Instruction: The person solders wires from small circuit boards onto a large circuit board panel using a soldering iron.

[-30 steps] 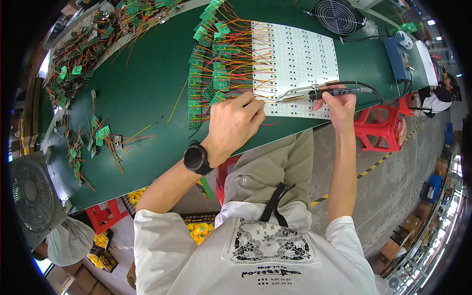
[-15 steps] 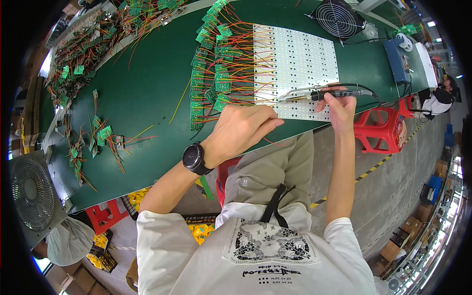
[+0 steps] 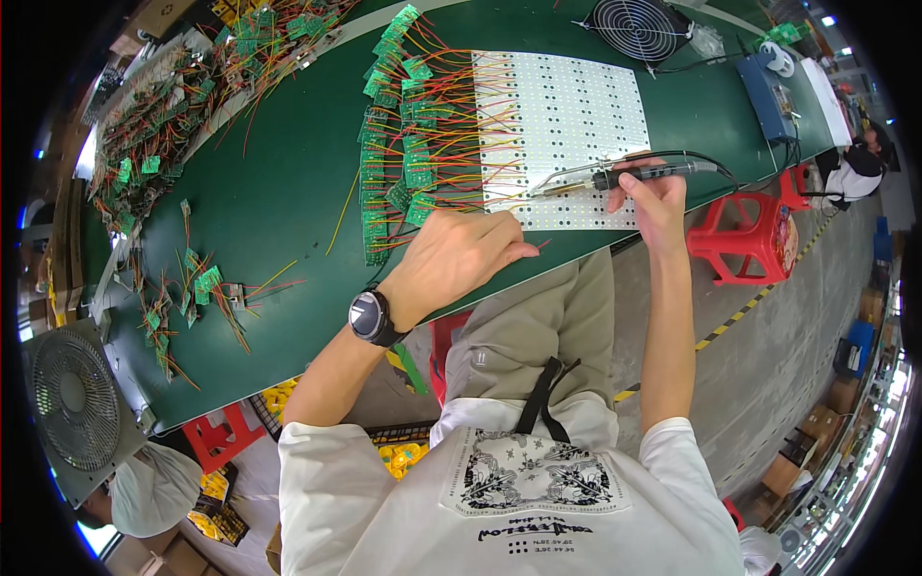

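My right hand (image 3: 658,213) grips a black-handled soldering iron (image 3: 629,177), with a thin metal guide tube along its shaft. The iron's tip points left, at the lower left part of a white LED panel (image 3: 576,115) dotted with small lights. Red and yellow wires (image 3: 459,144) run from the panel's left edge to rows of small green circuit boards (image 3: 420,165). By the panel's lower left corner, my left hand (image 3: 456,257) is closed with its fingers curled under. Whatever those fingers hold is hidden by the hand.
Loose wired boards (image 3: 205,285) lie on the green table (image 3: 279,182), with a large heap (image 3: 158,125) at the far left. A black fan (image 3: 636,29) and a blue box-shaped unit (image 3: 765,99) stand far right. A red stool (image 3: 744,240) is beside the table; another person sits lower left.
The whole view has shifted slightly, so the panel and boards appear a little further left. Both hands and the iron keep almost the same places against the panel.
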Demonstrator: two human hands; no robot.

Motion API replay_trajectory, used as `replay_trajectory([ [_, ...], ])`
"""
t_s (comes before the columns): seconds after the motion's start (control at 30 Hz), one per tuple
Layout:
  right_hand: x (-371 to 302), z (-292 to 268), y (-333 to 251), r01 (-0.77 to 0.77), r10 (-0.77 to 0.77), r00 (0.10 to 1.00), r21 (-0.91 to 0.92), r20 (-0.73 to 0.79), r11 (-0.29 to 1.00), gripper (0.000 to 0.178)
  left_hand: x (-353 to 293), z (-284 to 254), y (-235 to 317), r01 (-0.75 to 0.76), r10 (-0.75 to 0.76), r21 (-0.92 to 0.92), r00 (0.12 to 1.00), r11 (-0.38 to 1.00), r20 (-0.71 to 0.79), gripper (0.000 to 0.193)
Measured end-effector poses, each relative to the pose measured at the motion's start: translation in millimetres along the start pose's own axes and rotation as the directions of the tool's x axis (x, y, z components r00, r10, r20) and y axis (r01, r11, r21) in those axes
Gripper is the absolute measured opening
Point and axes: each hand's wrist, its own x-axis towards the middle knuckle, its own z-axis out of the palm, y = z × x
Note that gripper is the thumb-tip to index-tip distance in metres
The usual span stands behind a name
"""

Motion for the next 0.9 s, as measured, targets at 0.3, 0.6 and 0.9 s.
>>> replay_trajectory([
  [0.3, -0.3, 0.3, -1.1, -0.010, 0.010, 1.000, 0.015, 0.007, 1.000, 0.017, -0.6, -0.4, -4.0, 0.028, -0.028, -0.016, 1.000, 0.999, -0.006, 0.013],
  [0.6, -0.2, -0.7, -0.9, -0.018, 0.018, 1.000, 0.024, 0.014, 1.000, 0.017, 3.4, 2.6, 1.6, 0.097, -0.099, -0.016, 0.978, 0.995, -0.185, 0.008],
  [0.9, 0.5, 0.1, -2.1, -0.029, 0.029, 0.999, -0.015, 0.016, 0.999, 0.019, 1.3, 8.6, -1.3, 0.168, -0.178, -0.059, 0.947, 0.984, -0.267, 0.008],
])
